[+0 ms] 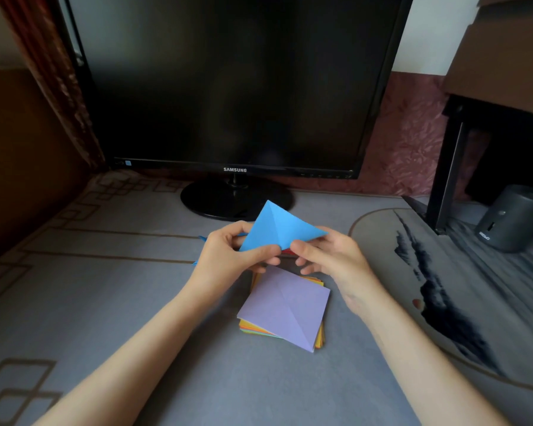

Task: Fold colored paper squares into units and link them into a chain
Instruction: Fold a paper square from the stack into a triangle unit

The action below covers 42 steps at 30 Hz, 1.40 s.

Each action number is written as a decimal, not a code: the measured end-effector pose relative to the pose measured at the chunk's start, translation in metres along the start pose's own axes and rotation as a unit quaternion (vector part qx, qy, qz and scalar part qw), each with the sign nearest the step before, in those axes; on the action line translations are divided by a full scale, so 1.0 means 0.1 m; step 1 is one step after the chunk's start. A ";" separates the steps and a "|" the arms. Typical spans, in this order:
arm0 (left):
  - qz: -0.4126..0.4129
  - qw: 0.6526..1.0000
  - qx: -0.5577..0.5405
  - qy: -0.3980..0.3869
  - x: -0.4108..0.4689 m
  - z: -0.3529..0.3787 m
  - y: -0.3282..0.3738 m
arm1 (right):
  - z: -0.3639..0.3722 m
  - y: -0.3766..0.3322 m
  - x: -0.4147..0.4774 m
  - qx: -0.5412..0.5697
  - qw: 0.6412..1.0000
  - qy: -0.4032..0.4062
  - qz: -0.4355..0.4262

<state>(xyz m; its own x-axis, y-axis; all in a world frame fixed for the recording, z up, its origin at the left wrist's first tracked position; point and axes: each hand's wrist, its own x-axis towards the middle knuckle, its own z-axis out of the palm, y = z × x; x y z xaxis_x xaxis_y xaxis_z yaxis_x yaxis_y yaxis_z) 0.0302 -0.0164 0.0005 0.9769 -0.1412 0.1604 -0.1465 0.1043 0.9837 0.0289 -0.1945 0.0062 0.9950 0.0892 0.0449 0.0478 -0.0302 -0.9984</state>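
Observation:
A blue paper (pixel 277 227), folded into a triangle with a crease down its middle, is held up above the table. My left hand (pixel 228 256) pinches its lower left edge with thumb and fingers. My right hand (pixel 330 256) pinches its lower right edge. Below the hands lies a stack of colored paper squares (pixel 285 305) with a creased lilac sheet on top and orange, yellow and green edges showing. Bits of blue paper peek out behind my left hand, and a bit of red shows under the blue triangle.
A black monitor (pixel 234 87) on a round base (pixel 222 201) stands just behind the hands. A round grey mat (pixel 443 287) with dark streaks lies at right, beside a grey cylinder device (pixel 514 216) and a black stand leg (pixel 450 173). A grey patterned cloth (pixel 90 287) covers the table.

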 end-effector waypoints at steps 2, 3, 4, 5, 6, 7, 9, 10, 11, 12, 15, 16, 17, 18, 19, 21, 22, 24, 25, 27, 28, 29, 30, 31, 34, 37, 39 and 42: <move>0.004 1.000 -0.006 -0.002 -0.01 0.01 -0.01 | 0.04 0.03 -0.01 -0.018 0.999 -0.035 0.019; 0.004 1.000 -0.005 -0.006 -0.01 0.02 -0.01 | 0.06 0.03 -0.02 -0.012 0.999 -0.039 0.019; 0.003 1.000 -0.006 -0.009 -0.01 0.03 -0.01 | 0.09 0.04 -0.02 -0.003 0.999 -0.036 0.013; -0.001 1.000 -0.011 -0.011 -0.01 0.03 -0.02 | 0.10 0.06 -0.01 0.007 1.000 -0.026 0.008; -0.008 1.000 -0.019 -0.012 -0.01 0.04 -0.03 | 0.10 0.07 0.00 0.013 1.000 -0.012 0.004; -0.015 0.999 -0.025 -0.016 0.00 0.04 -0.03 | 0.09 0.08 0.01 0.018 1.000 0.001 0.001; -0.032 0.998 -0.036 -0.037 0.01 0.03 -0.02 | 0.08 0.09 0.03 0.028 0.999 0.017 0.003; -0.040 0.997 -0.040 -0.056 0.01 0.03 -0.02 | 0.07 0.09 0.03 0.034 0.999 0.022 0.006; -0.046 0.995 -0.044 -0.077 0.02 0.02 -0.01 | 0.05 0.10 0.04 0.039 0.999 0.025 0.010; -0.049 0.993 -0.049 -0.100 0.02 0.00 -0.01 | 0.04 0.10 0.04 0.042 0.999 0.026 0.015; -0.053 0.982 -0.075 -0.166 0.01 -0.04 0.00 | 0.02 0.08 0.04 0.059 0.998 0.032 0.016; -0.054 0.978 -0.083 -0.182 0.01 -0.06 -0.01 | 0.01 0.07 0.04 0.061 0.997 0.037 0.017; -0.056 0.975 -0.089 -0.195 0.01 -0.06 -0.01 | 0.01 0.07 0.03 0.060 0.997 0.041 0.018; -0.059 0.972 -0.094 -0.206 0.01 -0.07 -0.01 | 0.01 0.07 0.03 0.060 0.997 0.044 0.017; -0.061 0.970 -0.098 -0.215 0.01 -0.08 -0.01 | 0.00 0.07 0.03 0.061 0.997 0.045 0.017; -0.065 0.967 -0.101 -0.226 0.01 -0.09 0.01 | -0.01 0.06 0.03 0.063 0.997 0.045 0.019; -0.067 0.968 -0.096 -0.222 0.00 -0.08 0.01 | -0.02 0.05 0.03 0.063 0.997 0.044 0.019; -0.073 0.977 -0.076 -0.187 -0.02 -0.05 0.01 | -0.02 0.06 0.03 0.049 0.998 0.036 0.018; -0.075 0.981 -0.069 -0.163 -0.02 -0.03 0.01 | -0.01 0.07 0.02 0.037 0.999 0.027 0.019; -0.068 0.988 -0.056 -0.128 -0.01 -0.01 0.00 | 0.01 0.08 0.02 0.026 0.999 0.007 0.023; -0.064 0.990 -0.050 -0.118 -0.01 -0.01 -0.01 | 0.02 0.07 0.02 0.031 0.999 0.003 0.020; -0.061 0.991 -0.048 -0.111 0.00 -0.01 -0.01 | 0.01 0.06 0.03 0.040 0.999 0.007 0.014; -0.059 0.991 -0.050 -0.107 0.00 -0.01 -0.01 | 0.00 0.04 0.03 0.052 0.998 0.017 0.008; -0.057 0.991 -0.053 -0.106 0.01 0.00 -0.01 | -0.01 0.03 0.04 0.065 0.997 0.031 0.001; -0.054 0.991 -0.059 -0.109 0.00 0.03 -0.01 | -0.06 0.01 0.04 0.093 0.993 0.067 -0.009; -0.053 0.991 -0.056 -0.106 -0.01 0.03 -0.01 | -0.10 0.00 0.06 0.119 0.987 0.106 -0.007; -0.053 0.992 -0.054 -0.103 -0.01 0.02 -0.01 | -0.12 0.00 0.06 0.127 0.983 0.135 -0.008; -0.056 0.992 -0.053 -0.097 -0.01 0.02 -0.02 | -0.11 0.00 0.06 0.149 0.977 0.153 -0.002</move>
<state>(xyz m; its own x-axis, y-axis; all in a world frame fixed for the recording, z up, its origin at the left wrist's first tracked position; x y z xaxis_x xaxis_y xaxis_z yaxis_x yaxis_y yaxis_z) 0.0295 -0.0185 -0.0014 0.9360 -0.3444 0.0728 -0.0108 0.1786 0.9839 0.0361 -0.2051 0.0067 0.9765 -0.2150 0.0113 0.0696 0.2655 -0.9616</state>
